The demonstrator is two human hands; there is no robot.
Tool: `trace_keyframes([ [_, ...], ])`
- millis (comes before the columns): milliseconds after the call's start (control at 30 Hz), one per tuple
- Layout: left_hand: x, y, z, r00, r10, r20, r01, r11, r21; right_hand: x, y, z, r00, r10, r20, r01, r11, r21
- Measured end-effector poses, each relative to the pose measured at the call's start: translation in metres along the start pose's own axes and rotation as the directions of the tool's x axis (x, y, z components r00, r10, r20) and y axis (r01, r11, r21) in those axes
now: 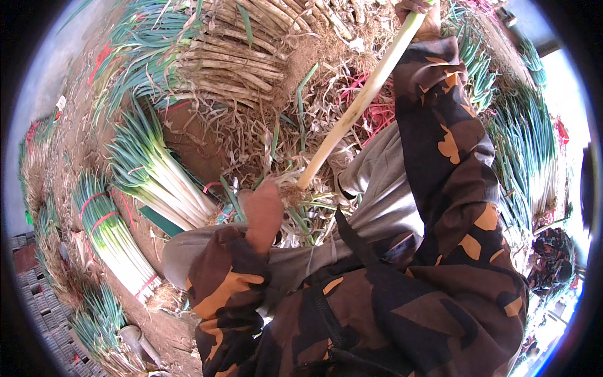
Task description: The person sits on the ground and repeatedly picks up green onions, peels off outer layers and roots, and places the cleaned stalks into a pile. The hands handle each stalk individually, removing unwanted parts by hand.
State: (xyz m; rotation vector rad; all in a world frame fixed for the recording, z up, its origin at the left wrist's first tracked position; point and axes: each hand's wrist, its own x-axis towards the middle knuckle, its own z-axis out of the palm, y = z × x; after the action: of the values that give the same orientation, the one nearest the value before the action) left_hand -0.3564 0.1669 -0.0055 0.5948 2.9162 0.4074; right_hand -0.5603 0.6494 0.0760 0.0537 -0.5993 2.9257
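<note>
A long green onion (351, 113) slants across the upper middle, its roots low and its green end high. My right hand (417, 14) is closed around the green end at the top edge, partly cut off by the view. Beside the root end, my left hand (264, 207) has its fingers curled and partly hidden; pale dry skin strips lie at its fingertips, and whether it grips them cannot be told. Left of my knee rests a pile of clean white-stemmed green onions (174, 188). Soil-covered green onions (235, 66) are heaped in front of me.
A bundle of green onions (115, 235) tied with red bands lies at the left. Peeled skins (301, 127) and pink twine (377, 113) litter the ground. More green onions (532, 146) stand at the right, with a person (551, 264) in patterned clothing beyond.
</note>
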Motion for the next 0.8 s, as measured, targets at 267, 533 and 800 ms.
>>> trace_keyframes([
  [267, 0.002, -0.022, 0.007, 0.942, -0.065, -0.328, -0.081, 0.907, -0.412, -0.005, 0.002, 0.0, 1.0, 0.003, 0.014, -0.003, 1.0, 0.005],
  [533, 0.009, 0.018, -0.035, 0.981, -0.127, -0.147, -0.021, 0.681, -0.732, -0.007, 0.005, 0.004, 1.0, 0.013, 0.002, -0.013, 1.0, -0.006],
  [800, -0.007, 0.037, -0.03, 0.972, 0.149, -0.179, -0.232, 0.685, -0.691, -0.011, 0.009, 0.005, 1.0, 0.022, -0.004, -0.022, 1.0, -0.011],
])
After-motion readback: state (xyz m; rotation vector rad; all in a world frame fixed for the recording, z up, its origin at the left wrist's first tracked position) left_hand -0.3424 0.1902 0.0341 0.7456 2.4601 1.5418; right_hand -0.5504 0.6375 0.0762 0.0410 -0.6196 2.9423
